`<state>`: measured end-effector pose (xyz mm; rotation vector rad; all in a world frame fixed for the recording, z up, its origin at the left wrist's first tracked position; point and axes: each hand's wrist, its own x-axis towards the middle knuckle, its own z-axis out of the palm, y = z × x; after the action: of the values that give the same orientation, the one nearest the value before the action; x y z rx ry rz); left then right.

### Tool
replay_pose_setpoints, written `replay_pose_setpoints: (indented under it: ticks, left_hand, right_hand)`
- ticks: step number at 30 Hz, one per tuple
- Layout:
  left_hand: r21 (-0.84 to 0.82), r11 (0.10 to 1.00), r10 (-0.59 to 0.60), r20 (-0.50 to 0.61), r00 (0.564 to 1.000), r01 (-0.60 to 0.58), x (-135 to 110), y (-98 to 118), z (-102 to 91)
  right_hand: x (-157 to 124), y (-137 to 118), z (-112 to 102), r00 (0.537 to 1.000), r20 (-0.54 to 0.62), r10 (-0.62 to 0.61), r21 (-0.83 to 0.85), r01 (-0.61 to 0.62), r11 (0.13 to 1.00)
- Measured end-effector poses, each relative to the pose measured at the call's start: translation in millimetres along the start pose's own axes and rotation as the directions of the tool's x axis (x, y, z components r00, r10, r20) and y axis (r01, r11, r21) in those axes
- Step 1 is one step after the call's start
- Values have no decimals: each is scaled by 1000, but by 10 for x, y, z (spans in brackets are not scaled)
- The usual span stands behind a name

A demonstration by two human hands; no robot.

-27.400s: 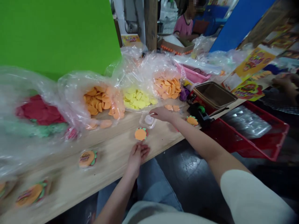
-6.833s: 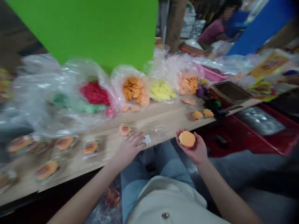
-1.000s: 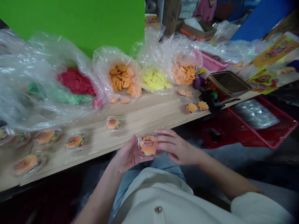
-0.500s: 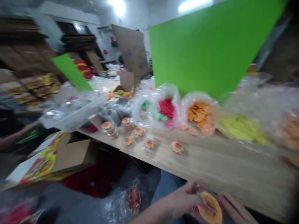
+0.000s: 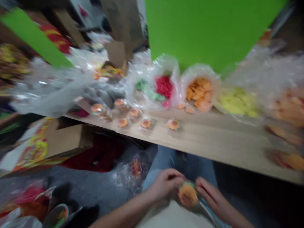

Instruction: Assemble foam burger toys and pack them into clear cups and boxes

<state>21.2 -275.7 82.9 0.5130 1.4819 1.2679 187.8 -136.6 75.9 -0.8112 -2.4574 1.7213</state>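
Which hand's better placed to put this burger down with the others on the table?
Probably the left hand: it's on the side facing the row of burgers; the right hand is farther away.

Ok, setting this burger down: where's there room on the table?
The wooden table has bare room right of the last burger pack, below the yellow-disc bag. It's crowded at the left end, among the other packs.

1. I've got the wooden counter (image 5: 209, 136) in view, blurred.
2. Wrapped burger toys (image 5: 173, 124) sit in a loose row, left side.
3. Clear bags (image 5: 199, 70) of red, orange, yellow discs line the far side.
4. Loose orange discs (image 5: 190, 109) lie just beside the orange bag.
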Motion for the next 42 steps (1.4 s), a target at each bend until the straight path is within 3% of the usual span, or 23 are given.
replay_pose_setpoints:
  ticks: [2,5,14,23,32,38,42]
  left_hand:
    - [-34,998,-54,-34,998,52,-69,43,38]
    - [67,996,-49,-70,996,53,-80,95,43]
    - [180,981,-68,-26,997,71,-71,289,88]
    - [253,967,36,-67,997,-18,-126,169,84]
    - [543,815,105,209,972,-205,-5,428,-22]
    - [528,824,139,161,977,-204,-28,363,-11]
    - [488,862,83,131,988,-137,-9,330,-3]
  right_hand:
    - [-28,-119,-26,989,142,-40,-28,44,999]
    - [24,-200,-90,971,210,-117,-92,139,986]
    - [-75,-167,-133,977,167,-135,-112,155,982]
    - [-189,-154,19,987,34,-156,-103,159,982]
    - [-171,-229,-10,984,92,-151,-139,163,977]
    - [-164,-247,32,988,75,-134,-108,141,984]
    - [-133,-182,100,991,51,-124,-18,125,992]
